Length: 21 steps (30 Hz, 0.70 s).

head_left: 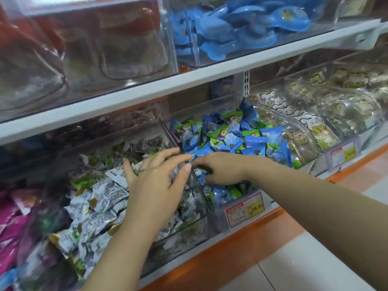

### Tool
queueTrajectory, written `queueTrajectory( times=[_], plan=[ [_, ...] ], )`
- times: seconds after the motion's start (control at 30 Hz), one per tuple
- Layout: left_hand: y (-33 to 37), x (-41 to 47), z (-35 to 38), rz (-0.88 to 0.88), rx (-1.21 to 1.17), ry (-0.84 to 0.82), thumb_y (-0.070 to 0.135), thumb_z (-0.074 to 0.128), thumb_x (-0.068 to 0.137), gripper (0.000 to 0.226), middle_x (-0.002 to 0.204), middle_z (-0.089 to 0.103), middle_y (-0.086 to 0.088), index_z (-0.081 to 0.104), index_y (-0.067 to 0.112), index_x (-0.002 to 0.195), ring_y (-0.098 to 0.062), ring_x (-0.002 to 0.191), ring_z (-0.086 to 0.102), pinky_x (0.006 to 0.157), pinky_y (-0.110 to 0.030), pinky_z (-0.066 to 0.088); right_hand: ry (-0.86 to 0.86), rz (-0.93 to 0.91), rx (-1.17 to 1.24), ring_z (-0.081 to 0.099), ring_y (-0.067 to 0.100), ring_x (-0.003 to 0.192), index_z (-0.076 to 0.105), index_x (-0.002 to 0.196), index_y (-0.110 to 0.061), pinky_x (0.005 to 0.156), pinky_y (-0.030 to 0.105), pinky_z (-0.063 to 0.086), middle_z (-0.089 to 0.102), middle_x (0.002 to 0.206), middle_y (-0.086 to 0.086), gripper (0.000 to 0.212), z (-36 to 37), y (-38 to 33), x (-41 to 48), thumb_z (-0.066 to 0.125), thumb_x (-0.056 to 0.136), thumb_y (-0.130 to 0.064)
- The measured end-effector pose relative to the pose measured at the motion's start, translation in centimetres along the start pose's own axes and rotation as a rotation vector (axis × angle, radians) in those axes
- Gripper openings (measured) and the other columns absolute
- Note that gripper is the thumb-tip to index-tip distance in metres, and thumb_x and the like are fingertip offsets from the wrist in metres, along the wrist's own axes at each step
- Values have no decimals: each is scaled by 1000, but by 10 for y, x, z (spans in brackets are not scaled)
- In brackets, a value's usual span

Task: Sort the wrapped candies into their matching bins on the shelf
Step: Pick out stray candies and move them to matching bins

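Note:
Two clear bins sit side by side on the lower shelf. The left bin (197,208) holds white-and-green wrapped candies (100,198). The right bin (310,131) holds blue-and-green wrapped candies (228,137). My left hand (155,181) hovers over the white candies with fingers spread, holding nothing that I can see. My right hand (218,169) reaches into the front of the blue bin, fingers curled down among the blue candies near the divider wall; whether it grips one is hidden.
Pink wrapped candies (10,219) fill a bin at far left. Cream cartoon-print packets (302,120) lie in bins to the right. Blue pouches (241,28) fill an upper-shelf bin. Price tags (245,208) hang on the orange shelf edge (247,238).

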<state>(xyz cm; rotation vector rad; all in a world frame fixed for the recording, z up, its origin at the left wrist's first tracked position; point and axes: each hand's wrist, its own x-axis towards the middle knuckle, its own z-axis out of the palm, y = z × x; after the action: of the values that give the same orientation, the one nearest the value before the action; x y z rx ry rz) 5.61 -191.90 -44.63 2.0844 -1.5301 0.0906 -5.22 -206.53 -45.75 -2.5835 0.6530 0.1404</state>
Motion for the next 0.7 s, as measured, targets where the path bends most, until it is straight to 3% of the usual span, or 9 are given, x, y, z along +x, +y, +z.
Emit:
queueTrajectory(
  times=[0.07,0.23,0.33,0.37,0.43,0.47,0.53,0.6,0.7],
  plan=[
    [0,-1,-1,4,-5,0,65,19,81,52,132,42,31,56,52,115,-1,129,35,111,-44,-18,-1,-1,-38,39,10,95,37,141,-17,66,15,32,44,109,-3,52,1,-4,4,56,92,-18],
    [-1,-2,-1,-2,12,-31,56,29,89,39,134,40,31,54,52,118,0,128,36,112,-43,-17,1,51,6,45,13,83,50,130,-14,66,21,34,49,97,-3,49,-7,-6,9,68,84,-21],
    [0,-2,-2,-13,6,-55,53,30,92,36,137,38,31,52,52,121,1,129,34,112,-41,-17,-5,51,-140,42,21,68,54,83,-9,57,28,32,42,71,1,23,2,-8,13,70,81,-25],
    [0,-2,-3,-13,4,-59,53,30,92,36,138,37,31,51,53,121,1,130,34,112,-41,-16,-7,46,-176,41,24,67,45,69,-11,58,30,32,41,69,6,32,5,-9,12,71,80,-26],
    [-1,-2,-4,-10,4,-70,53,29,93,37,139,35,31,50,53,123,1,131,33,112,-40,-16,31,25,-152,46,30,69,41,61,-12,60,35,33,44,71,14,38,5,-10,4,71,79,-27],
    [-1,-3,-4,-7,8,-77,53,29,93,37,140,35,31,49,53,124,0,131,32,113,-41,-16,67,15,-98,50,32,73,49,65,-10,63,37,36,49,73,17,32,2,-10,-1,71,80,-27],
    [-3,-4,-6,-2,9,-80,52,30,94,37,140,35,31,48,52,126,0,132,29,114,-42,-14,157,2,-14,57,25,80,64,92,-10,71,34,44,61,84,9,23,-11,-10,-17,69,84,-30],
    [-4,-5,-10,-17,-19,-47,49,34,95,34,138,38,30,52,50,124,-1,132,30,116,-44,-10,280,34,57,58,11,82,57,118,-19,69,19,44,60,94,-3,38,-26,-16,-35,67,85,-35],
    [-10,-6,-22,-70,-63,62,42,44,95,27,130,47,24,60,43,117,-5,126,38,118,-46,1,503,45,180,59,16,79,50,122,-18,71,24,44,54,97,-2,45,-38,-28,-47,68,84,-35]
  ],
)
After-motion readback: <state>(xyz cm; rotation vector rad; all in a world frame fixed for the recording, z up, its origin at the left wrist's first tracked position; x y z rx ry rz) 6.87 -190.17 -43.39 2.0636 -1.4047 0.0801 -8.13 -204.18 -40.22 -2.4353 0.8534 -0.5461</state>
